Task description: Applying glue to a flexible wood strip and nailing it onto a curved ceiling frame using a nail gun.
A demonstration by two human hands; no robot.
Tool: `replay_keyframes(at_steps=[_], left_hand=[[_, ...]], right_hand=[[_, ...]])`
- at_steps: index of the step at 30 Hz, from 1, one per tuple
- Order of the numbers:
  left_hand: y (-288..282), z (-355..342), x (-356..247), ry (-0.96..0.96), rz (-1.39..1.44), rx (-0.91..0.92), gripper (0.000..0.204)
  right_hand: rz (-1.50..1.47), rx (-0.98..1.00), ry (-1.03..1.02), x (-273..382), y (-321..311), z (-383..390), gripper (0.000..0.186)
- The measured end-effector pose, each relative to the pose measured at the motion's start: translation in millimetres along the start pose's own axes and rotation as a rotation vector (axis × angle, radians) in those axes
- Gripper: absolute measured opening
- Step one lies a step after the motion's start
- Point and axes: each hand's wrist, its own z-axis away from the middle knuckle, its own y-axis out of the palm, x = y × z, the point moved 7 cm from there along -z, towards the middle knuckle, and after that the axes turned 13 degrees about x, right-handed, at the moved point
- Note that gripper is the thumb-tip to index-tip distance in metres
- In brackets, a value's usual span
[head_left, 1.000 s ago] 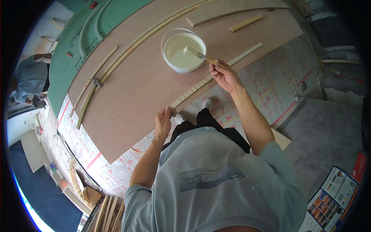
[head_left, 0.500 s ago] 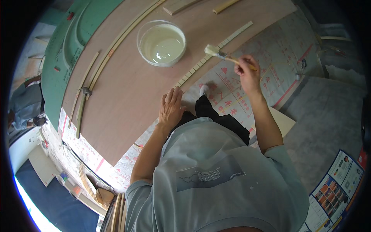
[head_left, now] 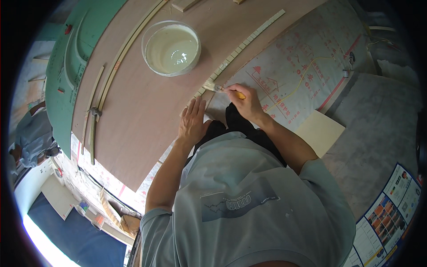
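Note:
A pale wooden strip with crosswise cuts (head_left: pixel 246 41) lies slantwise along the near edge of the brown board (head_left: pixel 129 89). My left hand (head_left: pixel 193 120) rests flat over its near end, fingers stretched out. In my right hand (head_left: pixel 246 103) is a paintbrush (head_left: pixel 215 87), gripped by its yellow handle. The pale bristles touch the strip, or nearly so, just beyond my left fingertips. Farther off, a clear round bucket (head_left: pixel 195 60) holds whitish, glossy liquid that looks like glue.
On the board's left lie a hammer (head_left: pixel 93 133) and long thin wood strips (head_left: pixel 112 73). Wood blocks (head_left: pixel 184 4) sit at the far edge. A green sheet (head_left: pixel 62 107) lies beyond, with a person (head_left: pixel 33 138) at far left. A cream panel (head_left: pixel 321 133) lies at right.
My right hand has brought the brush left and nearer, down to the strip by my left hand. My left hand stays on the strip's end. The whole view has shifted slightly.

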Motion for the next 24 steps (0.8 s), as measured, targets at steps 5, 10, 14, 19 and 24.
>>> replay_keyframes(at_steps=[5, 10, 14, 19, 24], left_hand=[[0.6, 0.8, 4.4, -0.007, 0.002, 0.005, 0.076], [-3.3, 0.4, 1.4, 0.004, 0.005, 0.01, 0.075], [-0.9, 1.4, 4.2, -0.017, 0.01, 0.017, 0.075], [-1.1, -0.4, 2.7, -0.01, 0.007, 0.002, 0.074], [-3.4, -0.2, 0.2, -0.018, 0.018, 0.004, 0.072]], right_hand=[[0.095, -0.268, 0.088, -36.8, -52.5, -18.0, 0.016], [0.149, -0.358, 0.073, -46.7, -95.4, -27.1, 0.015], [0.158, 0.105, -0.037, -15.5, -20.1, -12.6, 0.013], [0.075, -0.049, 0.044, -21.0, -47.6, -26.3, 0.015], [-0.077, -0.358, 0.165, -67.2, -146.7, -43.0, 0.018]])
